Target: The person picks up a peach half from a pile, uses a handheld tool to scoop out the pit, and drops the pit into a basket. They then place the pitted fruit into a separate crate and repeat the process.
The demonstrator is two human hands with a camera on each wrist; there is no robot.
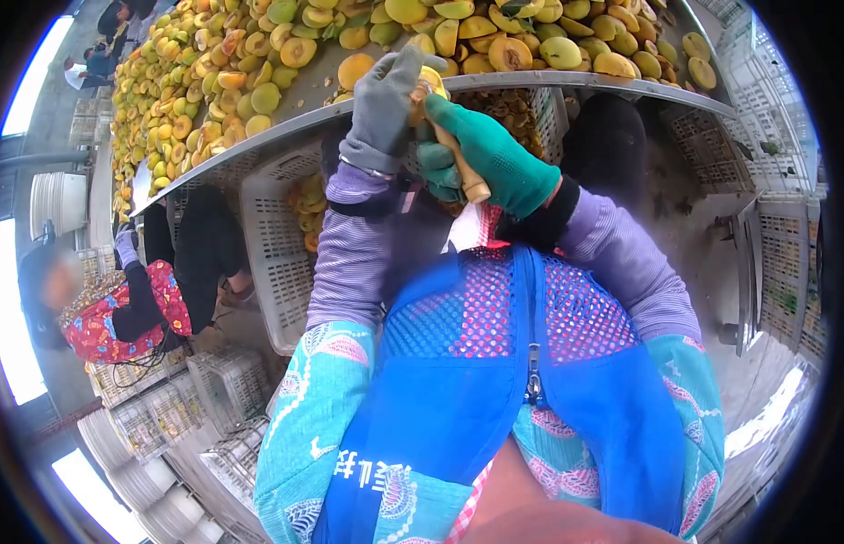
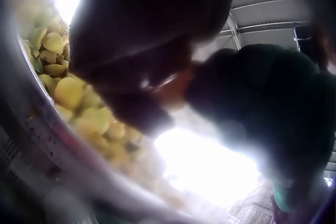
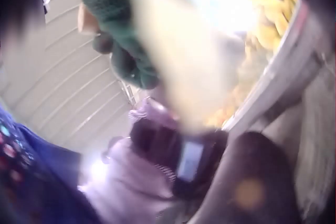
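Note:
The left hand in a grey glove [image 1: 382,113] grips a yellow fruit [image 1: 431,80] at the table's near edge. Beside it, the right hand in a green glove [image 1: 494,161] is curled round a wooden handle [image 1: 472,177]; the tool's working end is hidden by the hands and fruit. In the left wrist view the grey-gloved hand [image 2: 142,29] is dark, with an orange patch of fruit [image 2: 176,90] between it and the green-gloved hand [image 2: 257,98]. The right wrist view shows the green glove [image 3: 123,35] round the handle [image 3: 87,19], behind a blurred pale shape.
Many halved fruits [image 1: 258,68] cover the metal-edged table [image 1: 286,118]. A white crate [image 1: 277,245] with fruit pieces stands below the edge. Another person in a red patterned garment [image 1: 131,308] sits at the left. More crates [image 1: 789,263] are stacked at the right.

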